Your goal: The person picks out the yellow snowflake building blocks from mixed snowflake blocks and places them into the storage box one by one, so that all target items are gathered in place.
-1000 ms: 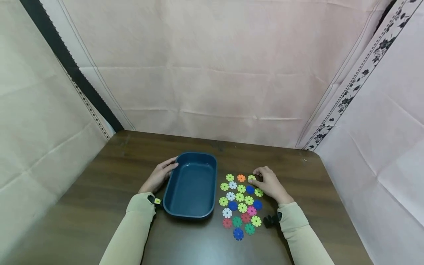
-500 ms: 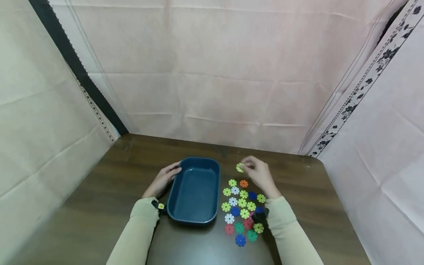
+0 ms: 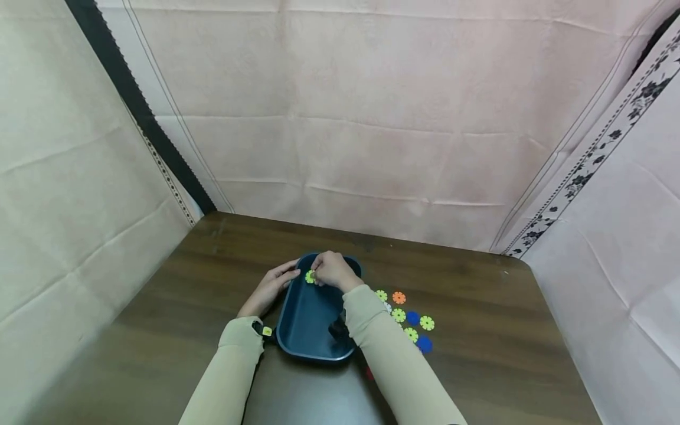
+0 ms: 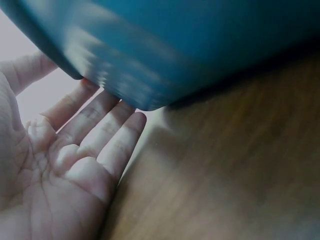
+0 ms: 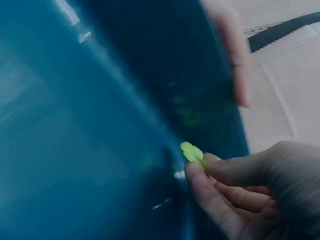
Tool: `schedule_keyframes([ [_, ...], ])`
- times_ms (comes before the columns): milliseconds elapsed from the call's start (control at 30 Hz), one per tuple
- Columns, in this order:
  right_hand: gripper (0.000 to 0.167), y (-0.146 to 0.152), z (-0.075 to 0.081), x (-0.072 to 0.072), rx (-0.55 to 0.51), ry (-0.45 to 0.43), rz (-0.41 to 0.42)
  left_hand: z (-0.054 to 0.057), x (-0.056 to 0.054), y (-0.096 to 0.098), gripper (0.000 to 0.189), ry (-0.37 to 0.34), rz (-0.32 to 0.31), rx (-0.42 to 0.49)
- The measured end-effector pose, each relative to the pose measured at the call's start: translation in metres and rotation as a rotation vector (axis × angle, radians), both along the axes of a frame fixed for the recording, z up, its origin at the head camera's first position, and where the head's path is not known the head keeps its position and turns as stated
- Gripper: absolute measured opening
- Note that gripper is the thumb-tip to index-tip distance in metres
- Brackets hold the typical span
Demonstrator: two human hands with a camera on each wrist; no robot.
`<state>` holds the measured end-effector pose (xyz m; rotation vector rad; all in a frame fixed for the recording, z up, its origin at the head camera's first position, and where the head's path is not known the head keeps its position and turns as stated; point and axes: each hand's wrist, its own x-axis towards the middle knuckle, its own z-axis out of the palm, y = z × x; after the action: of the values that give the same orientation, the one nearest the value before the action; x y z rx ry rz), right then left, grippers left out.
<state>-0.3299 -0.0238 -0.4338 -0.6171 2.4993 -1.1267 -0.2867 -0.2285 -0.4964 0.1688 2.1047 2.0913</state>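
A deep blue rectangular tray (image 3: 309,321) stands on the table. My left hand (image 3: 268,290) holds its left side; in the left wrist view the fingers (image 4: 117,145) lie along the outer wall while the thumb reaches over the rim. Over the tray's far left part, my right hand (image 3: 333,271) pinches a yellow-green notched plastic disc (image 3: 310,277) between thumb and fingertips. That disc (image 5: 192,152) shows near the tray's inner wall in the right wrist view, apart from the floor as far as I can tell. My right forearm covers part of the tray and many discs.
Several notched discs lie flat right of the tray, among them an orange one (image 3: 399,297), a blue one (image 3: 424,344) and a yellow-green one (image 3: 427,323). The brown table (image 3: 489,348) ends at a pale cloth backdrop (image 3: 372,147) behind and at the sides.
My right hand picked the yellow-green disc from the far right of the group, lifted it and carried it left over the tray. The left hand stays on the tray.
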Motion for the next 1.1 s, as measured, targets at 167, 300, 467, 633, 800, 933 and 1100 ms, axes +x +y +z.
schedule_keyframes([
  [167,0.019,-0.004,-0.002,-0.003,0.082,0.064,-0.017,0.002,-0.002,-0.001,0.053,0.005,-0.008,-0.011],
  [300,0.021,-0.002,0.001,-0.002,0.108,0.113,-0.006,0.002,-0.003,-0.001,0.054,0.013,-0.006,0.003],
  [467,0.026,0.011,0.01,0.009,0.099,0.177,0.022,0.001,0.0,-0.003,0.055,-0.007,0.001,-0.018],
  [633,0.03,0.054,0.032,0.03,-0.098,0.258,-0.029,0.0,0.0,-0.002,0.054,0.015,-0.001,-0.01],
  [800,0.036,0.127,0.026,0.046,-0.207,0.323,-0.186,-0.002,0.0,-0.001,0.056,0.028,-0.004,-0.015],
  [933,0.036,0.193,-0.001,0.053,-0.166,0.353,-0.288,-0.002,-0.001,0.0,0.058,0.031,-0.007,-0.019],
  [1100,0.042,0.255,-0.039,0.064,-0.098,0.369,-0.34,-0.001,-0.001,-0.002,0.055,0.039,-0.007,-0.026],
])
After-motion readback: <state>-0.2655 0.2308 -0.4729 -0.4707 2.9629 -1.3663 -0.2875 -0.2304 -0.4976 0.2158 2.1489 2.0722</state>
